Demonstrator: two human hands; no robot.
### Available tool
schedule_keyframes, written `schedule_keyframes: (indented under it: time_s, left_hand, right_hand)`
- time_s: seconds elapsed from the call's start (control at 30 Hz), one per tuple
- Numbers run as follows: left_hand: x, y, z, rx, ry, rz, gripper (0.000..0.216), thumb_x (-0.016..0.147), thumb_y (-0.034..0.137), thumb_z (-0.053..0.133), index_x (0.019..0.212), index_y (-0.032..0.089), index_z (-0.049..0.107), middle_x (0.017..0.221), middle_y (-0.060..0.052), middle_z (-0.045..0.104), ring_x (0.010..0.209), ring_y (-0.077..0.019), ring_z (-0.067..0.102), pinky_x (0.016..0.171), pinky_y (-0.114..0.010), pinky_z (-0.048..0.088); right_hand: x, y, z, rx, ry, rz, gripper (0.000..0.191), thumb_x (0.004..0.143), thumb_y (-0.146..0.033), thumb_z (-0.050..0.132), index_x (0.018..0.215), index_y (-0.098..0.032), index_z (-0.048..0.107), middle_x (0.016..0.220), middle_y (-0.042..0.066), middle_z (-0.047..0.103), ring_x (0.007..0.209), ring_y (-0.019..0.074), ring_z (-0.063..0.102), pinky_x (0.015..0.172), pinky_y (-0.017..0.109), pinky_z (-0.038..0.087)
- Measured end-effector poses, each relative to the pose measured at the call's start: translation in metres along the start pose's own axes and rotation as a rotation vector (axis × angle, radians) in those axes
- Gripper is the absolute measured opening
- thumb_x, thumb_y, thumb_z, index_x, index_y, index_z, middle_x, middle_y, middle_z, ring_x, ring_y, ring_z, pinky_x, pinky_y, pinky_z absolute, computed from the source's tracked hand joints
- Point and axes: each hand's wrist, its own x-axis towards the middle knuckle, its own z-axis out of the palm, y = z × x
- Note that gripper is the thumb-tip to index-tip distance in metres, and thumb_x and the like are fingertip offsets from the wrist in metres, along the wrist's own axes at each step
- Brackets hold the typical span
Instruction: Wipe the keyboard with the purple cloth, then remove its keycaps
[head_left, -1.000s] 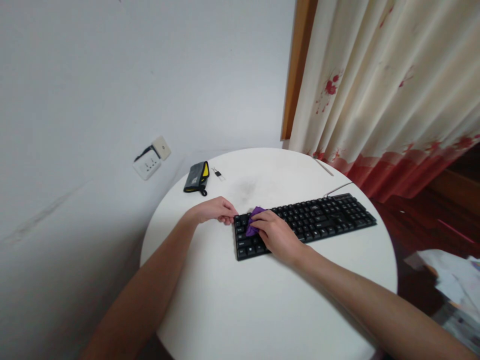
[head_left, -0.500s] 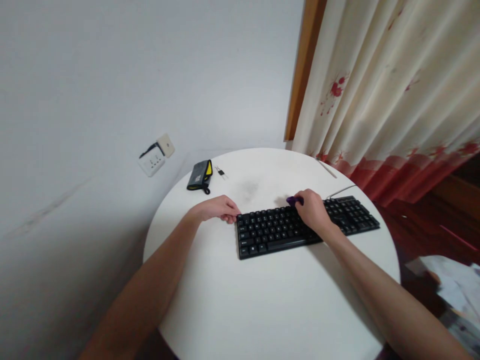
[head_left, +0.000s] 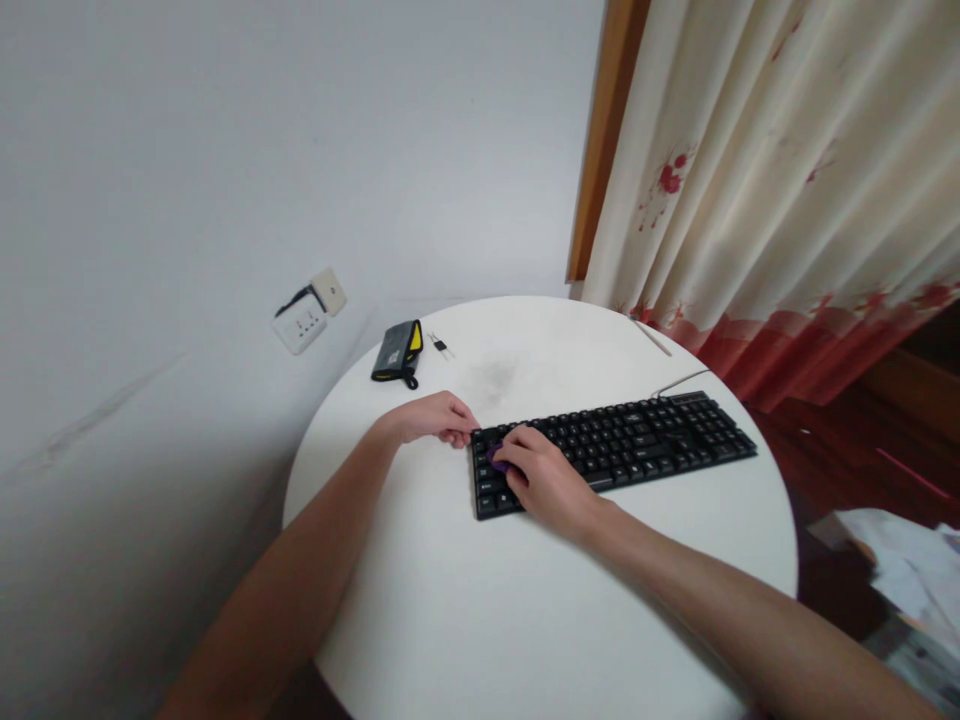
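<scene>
A black keyboard (head_left: pixel 637 440) lies across a round white table (head_left: pixel 525 620). My right hand (head_left: pixel 544 475) rests on the keyboard's left end, fingers closed on a small purple cloth (head_left: pixel 496 458) that shows only a little under them. At the keyboard's left edge my left hand (head_left: pixel 439 417) rests on the table with its fingers curled against the upper corner of the keyboard.
A grey and yellow pouch (head_left: pixel 396 352) and a small clip-like item (head_left: pixel 440 346) lie at the table's far left by the wall. A wall socket (head_left: pixel 307 310) sits left of it. A curtain (head_left: pixel 772 180) hangs at the right. Papers (head_left: pixel 900 560) lie on the floor.
My right hand with the purple cloth swept from the keyboard's left end to its middle top and has come back to the left end. My left hand has stayed put.
</scene>
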Motion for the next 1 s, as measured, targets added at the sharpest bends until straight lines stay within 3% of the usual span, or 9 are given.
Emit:
schedule_keyframes:
  time_s: [0.13,0.27,0.4,0.73,1.0]
  left_hand:
    - [-0.001,0.002,0.001,-0.009,0.006,-0.011,0.019,0.072,0.033,0.073,0.077,0.015,0.077,0.070,-0.006,0.074,0.060,-0.0125,0.064,0.053,-0.020,0.041]
    - [-0.002,0.003,0.002,-0.025,0.012,-0.014,0.018,0.072,0.031,0.074,0.075,0.014,0.077,0.069,-0.007,0.074,0.059,-0.0117,0.063,0.053,-0.020,0.041]
    - [-0.004,0.003,0.003,-0.065,0.013,-0.016,0.018,0.071,0.031,0.076,0.076,0.013,0.078,0.069,-0.007,0.074,0.059,-0.0112,0.064,0.054,-0.019,0.043]
    - [-0.001,-0.010,-0.001,-0.228,-0.041,0.016,0.023,0.066,0.032,0.085,0.076,0.012,0.078,0.070,-0.008,0.075,0.062,-0.0124,0.067,0.063,-0.023,0.052]
    - [-0.001,-0.017,-0.004,-0.263,-0.072,0.036,0.013,0.064,0.022,0.082,0.070,0.012,0.075,0.066,-0.006,0.074,0.065,-0.0141,0.069,0.070,-0.026,0.056]
  right_hand:
    - [0.007,0.018,-0.025,-0.050,0.061,0.049,0.034,0.082,0.002,0.051,0.099,-0.019,0.072,0.100,0.007,0.065,0.096,0.0196,0.059,0.090,0.034,0.048]
    - [0.013,0.058,-0.066,-0.264,0.200,0.308,0.029,0.081,-0.002,0.050,0.093,-0.014,0.074,0.095,0.010,0.068,0.091,0.0220,0.062,0.090,0.035,0.047]
    - [0.015,0.084,-0.082,-0.371,0.096,0.469,0.026,0.079,-0.005,0.051,0.088,-0.013,0.075,0.092,0.011,0.073,0.089,0.0223,0.064,0.087,0.032,0.047]
    - [0.056,0.052,-0.036,-0.246,-0.141,0.278,0.030,0.078,-0.003,0.049,0.086,-0.015,0.076,0.089,0.008,0.076,0.087,0.0201,0.068,0.084,0.028,0.047]
    - [0.091,0.022,0.012,-0.156,-0.216,0.132,0.034,0.078,-0.002,0.050,0.090,-0.016,0.078,0.092,0.007,0.077,0.087,0.0181,0.068,0.083,0.025,0.048]
